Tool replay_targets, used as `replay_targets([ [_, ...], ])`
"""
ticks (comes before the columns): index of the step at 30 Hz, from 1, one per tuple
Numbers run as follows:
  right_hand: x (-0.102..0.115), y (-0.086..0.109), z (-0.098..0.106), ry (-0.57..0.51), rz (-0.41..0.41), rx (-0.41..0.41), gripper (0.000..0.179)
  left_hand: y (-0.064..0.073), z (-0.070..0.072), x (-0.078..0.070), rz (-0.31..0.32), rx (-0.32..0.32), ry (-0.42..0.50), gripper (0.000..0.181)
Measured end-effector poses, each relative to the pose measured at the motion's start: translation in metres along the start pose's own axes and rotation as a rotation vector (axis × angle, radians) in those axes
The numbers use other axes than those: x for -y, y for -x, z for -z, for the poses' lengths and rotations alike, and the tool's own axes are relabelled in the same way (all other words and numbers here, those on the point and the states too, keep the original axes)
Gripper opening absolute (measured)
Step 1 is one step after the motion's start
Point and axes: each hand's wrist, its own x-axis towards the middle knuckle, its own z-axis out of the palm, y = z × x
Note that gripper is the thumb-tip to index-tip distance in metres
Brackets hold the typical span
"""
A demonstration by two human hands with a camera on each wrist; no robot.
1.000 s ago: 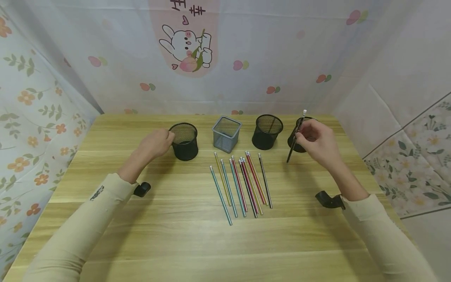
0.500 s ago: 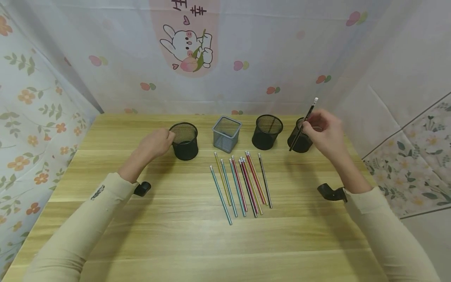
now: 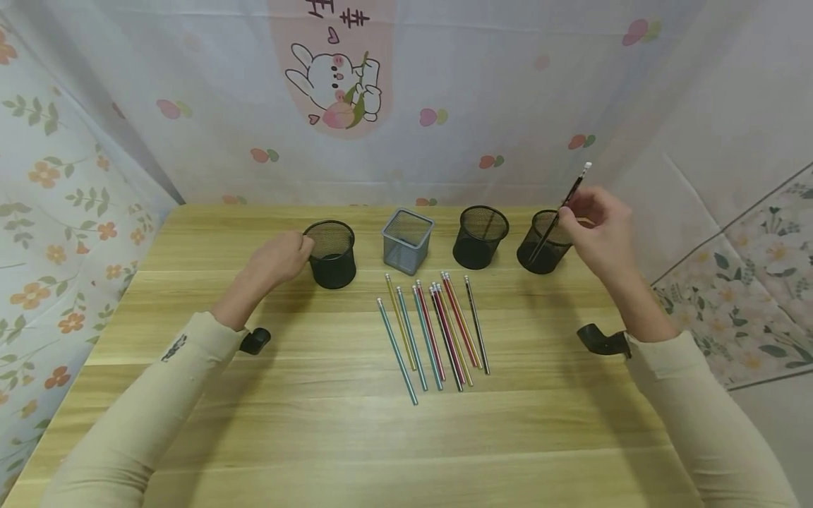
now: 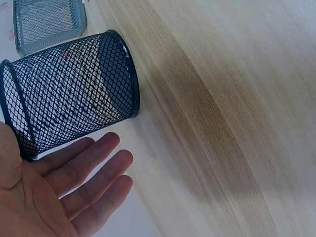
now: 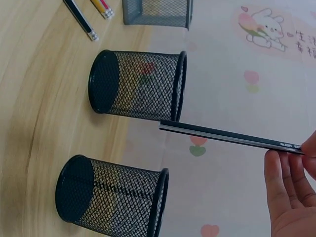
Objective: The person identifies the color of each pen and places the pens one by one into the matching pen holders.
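In the head view my left hand (image 3: 276, 259) holds the rim of the leftmost round black mesh pen holder (image 3: 334, 271). The left wrist view shows its thumb by the rim and the other fingers (image 4: 101, 190) extended along the outside. My right hand (image 3: 602, 229) pinches a black pencil (image 5: 222, 137) between thumb and fingers, near its white eraser end, which points up. The pencil slants down and overlaps the rightmost black mesh pen holder (image 3: 541, 262) in the head view. In the right wrist view its lower end is level with the holders' rims.
Between the outer holders stand a grey square mesh holder (image 3: 404, 257) and another round black one (image 3: 475, 254). Several pencils, including a teal pencil (image 3: 398, 353) and a black pencil (image 3: 478, 328), lie in a loose row on the wooden table (image 3: 317, 437). Printed curtains (image 3: 209, 141) hang behind.
My right hand has moved right and away with the black pencil, whose lower end has gone from in front of the rightmost holder to overlapping it. The left hand stays put.
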Motion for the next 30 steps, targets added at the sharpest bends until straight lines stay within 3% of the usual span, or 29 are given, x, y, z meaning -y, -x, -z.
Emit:
replay_targets([
  [9,-0.001,-0.004,0.006,-0.039,0.012,-0.058,0.016,0.001,0.001,-0.001,0.01,-0.004,-0.008,0.042],
  [18,-0.004,-0.012,0.01,-0.121,0.005,-0.11,0.02,-0.001,0.001,0.0,-0.018,-0.005,-0.062,0.039],
  [30,-0.009,-0.018,0.012,-0.197,0.025,-0.179,0.015,0.0,0.0,0.0,0.008,-0.002,-0.054,0.043],
])
